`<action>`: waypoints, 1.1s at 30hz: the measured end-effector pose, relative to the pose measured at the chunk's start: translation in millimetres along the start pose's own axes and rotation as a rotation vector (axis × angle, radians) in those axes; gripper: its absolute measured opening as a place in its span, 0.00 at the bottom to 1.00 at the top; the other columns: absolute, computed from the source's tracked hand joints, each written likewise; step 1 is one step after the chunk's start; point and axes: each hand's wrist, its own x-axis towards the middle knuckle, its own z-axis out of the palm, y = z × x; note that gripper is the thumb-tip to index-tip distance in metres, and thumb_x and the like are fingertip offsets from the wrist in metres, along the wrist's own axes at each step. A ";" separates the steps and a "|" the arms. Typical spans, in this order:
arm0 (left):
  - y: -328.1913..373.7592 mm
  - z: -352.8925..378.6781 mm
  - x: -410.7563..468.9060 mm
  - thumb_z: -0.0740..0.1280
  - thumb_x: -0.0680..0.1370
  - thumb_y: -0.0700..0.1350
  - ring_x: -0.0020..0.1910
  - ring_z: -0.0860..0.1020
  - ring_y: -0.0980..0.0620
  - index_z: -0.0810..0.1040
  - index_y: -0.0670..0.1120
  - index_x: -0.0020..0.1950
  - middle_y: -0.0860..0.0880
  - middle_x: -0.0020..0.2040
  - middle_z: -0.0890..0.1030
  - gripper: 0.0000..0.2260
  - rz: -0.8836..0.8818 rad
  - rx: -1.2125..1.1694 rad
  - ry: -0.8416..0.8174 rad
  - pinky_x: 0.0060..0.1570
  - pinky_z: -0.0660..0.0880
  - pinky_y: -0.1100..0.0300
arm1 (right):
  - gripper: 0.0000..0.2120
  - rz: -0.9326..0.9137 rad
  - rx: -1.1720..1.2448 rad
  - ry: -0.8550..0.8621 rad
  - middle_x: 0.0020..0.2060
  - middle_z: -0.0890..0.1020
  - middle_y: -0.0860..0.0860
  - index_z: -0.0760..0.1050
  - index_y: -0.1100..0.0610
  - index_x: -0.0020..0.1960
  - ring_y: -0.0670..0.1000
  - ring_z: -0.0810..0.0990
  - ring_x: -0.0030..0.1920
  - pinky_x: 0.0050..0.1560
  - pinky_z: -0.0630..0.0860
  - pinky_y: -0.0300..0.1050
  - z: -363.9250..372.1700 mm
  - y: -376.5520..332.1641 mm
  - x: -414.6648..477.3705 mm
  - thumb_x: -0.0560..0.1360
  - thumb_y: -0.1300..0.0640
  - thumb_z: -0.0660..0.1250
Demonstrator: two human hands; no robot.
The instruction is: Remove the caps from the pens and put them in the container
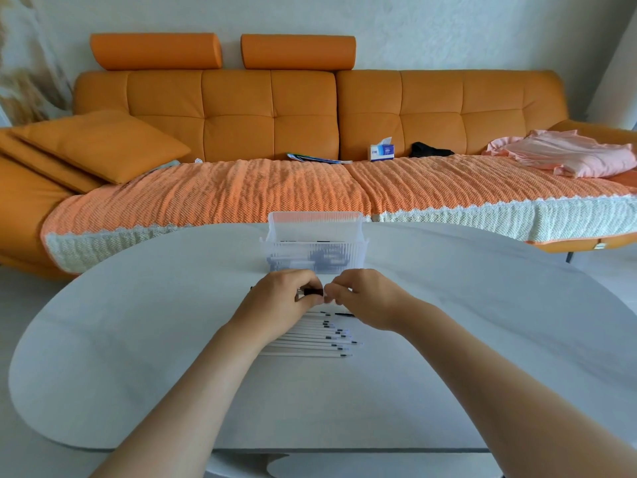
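Observation:
My left hand (pixel 282 300) grips a pen (pixel 312 292) with a black section showing between my two hands. My right hand (pixel 362 296) pinches the pen's right end; whether that end is the cap is hidden by my fingers. Under my hands a row of several white pens (pixel 310 343) lies on the table, tips pointing right. One dark piece (pixel 344 314) lies just right of the row. A clear ribbed plastic container (pixel 313 250) stands right behind my hands and holds several dark pens and caps.
The white rounded table (pixel 138 339) spreads wide to both sides of the pens. Behind it runs an orange sofa (pixel 310 188) with a tissue box (pixel 382 151), papers and a pink garment (pixel 568 157) on it.

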 end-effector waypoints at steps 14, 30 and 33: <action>-2.0 0.3 -0.1 0.71 0.75 0.51 0.47 0.78 0.61 0.80 0.57 0.47 0.61 0.44 0.81 0.02 -0.022 -0.008 -0.037 0.50 0.77 0.54 | 0.09 -0.024 -0.140 0.019 0.46 0.83 0.44 0.81 0.48 0.50 0.45 0.79 0.45 0.50 0.78 0.49 0.4 2.0 2.0 0.78 0.44 0.66; -4.7 -2.3 0.2 0.69 0.77 0.48 0.44 0.76 0.59 0.83 0.56 0.50 0.60 0.42 0.79 0.05 0.039 0.101 -0.005 0.45 0.76 0.56 | 0.09 0.037 -0.176 0.097 0.48 0.81 0.41 0.81 0.44 0.53 0.44 0.79 0.45 0.48 0.78 0.44 -14.7 7.3 -2.8 0.77 0.43 0.67; -4.7 -4.9 -1.4 0.67 0.78 0.50 0.45 0.76 0.60 0.81 0.57 0.50 0.60 0.45 0.80 0.04 -0.003 0.133 -0.014 0.44 0.76 0.55 | 0.08 0.073 -0.279 0.071 0.46 0.82 0.40 0.82 0.44 0.50 0.44 0.79 0.47 0.47 0.78 0.42 -18.9 16.2 -6.7 0.76 0.43 0.67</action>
